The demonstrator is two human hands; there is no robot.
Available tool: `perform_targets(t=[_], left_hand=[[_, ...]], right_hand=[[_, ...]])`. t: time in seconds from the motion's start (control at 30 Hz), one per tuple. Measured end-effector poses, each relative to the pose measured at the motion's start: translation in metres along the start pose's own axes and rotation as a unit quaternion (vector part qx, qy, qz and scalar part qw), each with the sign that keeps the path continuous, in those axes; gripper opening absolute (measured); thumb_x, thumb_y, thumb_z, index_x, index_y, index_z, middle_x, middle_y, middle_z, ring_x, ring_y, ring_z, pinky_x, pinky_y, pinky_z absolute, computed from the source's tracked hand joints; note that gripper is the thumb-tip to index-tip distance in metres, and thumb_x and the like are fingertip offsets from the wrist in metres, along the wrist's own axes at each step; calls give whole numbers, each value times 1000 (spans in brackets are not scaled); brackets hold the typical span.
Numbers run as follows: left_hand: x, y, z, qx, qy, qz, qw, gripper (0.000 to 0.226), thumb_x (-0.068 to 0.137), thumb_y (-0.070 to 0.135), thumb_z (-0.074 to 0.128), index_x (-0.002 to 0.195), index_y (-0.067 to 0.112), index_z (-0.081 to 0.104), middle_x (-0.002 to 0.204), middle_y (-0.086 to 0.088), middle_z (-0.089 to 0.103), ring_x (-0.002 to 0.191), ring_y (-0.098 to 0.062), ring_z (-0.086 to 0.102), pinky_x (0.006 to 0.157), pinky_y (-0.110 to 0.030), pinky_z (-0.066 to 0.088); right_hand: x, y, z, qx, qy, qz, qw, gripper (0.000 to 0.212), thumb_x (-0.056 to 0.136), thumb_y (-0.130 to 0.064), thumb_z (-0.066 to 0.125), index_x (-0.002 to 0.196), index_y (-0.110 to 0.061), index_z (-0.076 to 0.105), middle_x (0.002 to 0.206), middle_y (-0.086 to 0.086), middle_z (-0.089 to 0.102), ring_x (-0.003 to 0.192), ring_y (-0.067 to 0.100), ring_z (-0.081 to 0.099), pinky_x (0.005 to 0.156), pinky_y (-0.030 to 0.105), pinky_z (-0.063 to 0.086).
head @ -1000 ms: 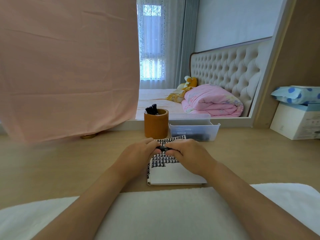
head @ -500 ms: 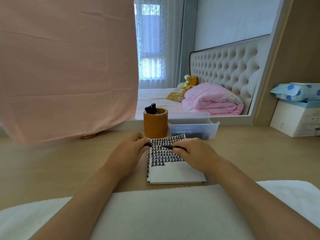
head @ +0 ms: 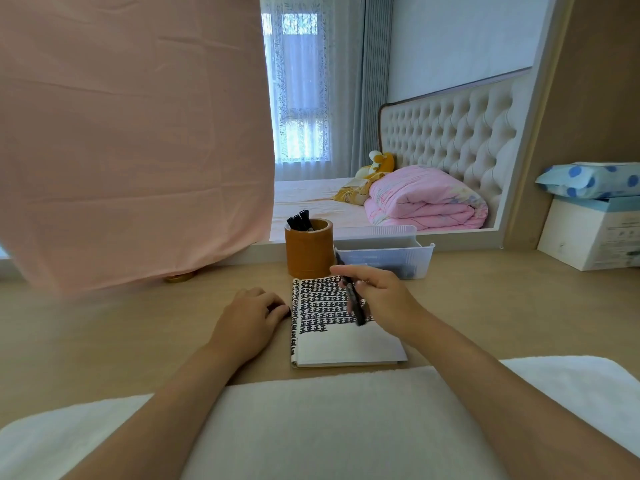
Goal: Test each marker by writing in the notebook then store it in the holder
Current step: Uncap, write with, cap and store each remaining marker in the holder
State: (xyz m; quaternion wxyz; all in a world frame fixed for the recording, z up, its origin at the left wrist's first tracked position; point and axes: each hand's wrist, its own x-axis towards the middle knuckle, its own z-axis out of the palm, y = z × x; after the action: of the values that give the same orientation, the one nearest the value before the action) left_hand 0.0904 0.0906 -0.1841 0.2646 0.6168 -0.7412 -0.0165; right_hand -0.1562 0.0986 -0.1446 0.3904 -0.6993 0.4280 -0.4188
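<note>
An open notebook (head: 346, 344) lies on the wooden desk, its upper half filled with rows of black marks. My right hand (head: 384, 299) grips a black marker (head: 356, 306) above the right side of the page, tip pointing down toward the paper. My left hand (head: 246, 317) rests on the desk just left of the notebook, fingers curled around a small dark piece that looks like the marker's cap (head: 277, 308). Behind the notebook stands a brown round holder (head: 308, 254) with three black markers (head: 299, 220) upright in it.
A clear plastic bin (head: 384, 258) sits right of the holder with dark items inside. A pink cloth (head: 131, 133) hangs at the left. A white towel (head: 311, 427) covers the near edge. A white box (head: 592, 233) topped by a dotted packet (head: 588, 180) stands far right.
Both hands held the marker together over the notebook; they have pulled apart. My left hand moved left onto the desk, and my right hand swung the marker upright over the page.
</note>
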Motion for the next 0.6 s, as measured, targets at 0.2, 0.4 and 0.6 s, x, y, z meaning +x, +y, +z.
perform_targets(t=[0.2, 0.4, 0.6], left_hand=[[-12, 25, -21, -57, 17, 79, 995, 21, 95, 39, 55, 115, 35, 63, 109, 15, 52, 103, -4, 46, 89, -26, 42], [-35, 36, -22, -73, -45, 198, 977, 15, 89, 40, 63, 101, 36, 70, 103, 18, 55, 98, -1, 51, 83, -29, 48], [-37, 33, -19, -70, -61, 217, 972, 25, 88, 50, 61, 108, 40, 70, 99, 20, 53, 100, 2, 43, 79, -15, 38]], right_hand=[[-3, 1, 2, 0, -16, -24, 1000, 29, 94, -7, 63, 115, -27, 64, 98, -4, 62, 81, 9, 60, 68, 21, 52], [-6, -5, 9, 71, -21, 41, 996, 15, 101, -15, 51, 107, -19, 64, 76, 10, 66, 56, 23, 60, 42, 24, 40], [-8, 0, 14, -22, -8, 42, 999, 5, 88, -13, 69, 86, -14, 64, 70, 12, 70, 51, 21, 59, 49, 28, 47]])
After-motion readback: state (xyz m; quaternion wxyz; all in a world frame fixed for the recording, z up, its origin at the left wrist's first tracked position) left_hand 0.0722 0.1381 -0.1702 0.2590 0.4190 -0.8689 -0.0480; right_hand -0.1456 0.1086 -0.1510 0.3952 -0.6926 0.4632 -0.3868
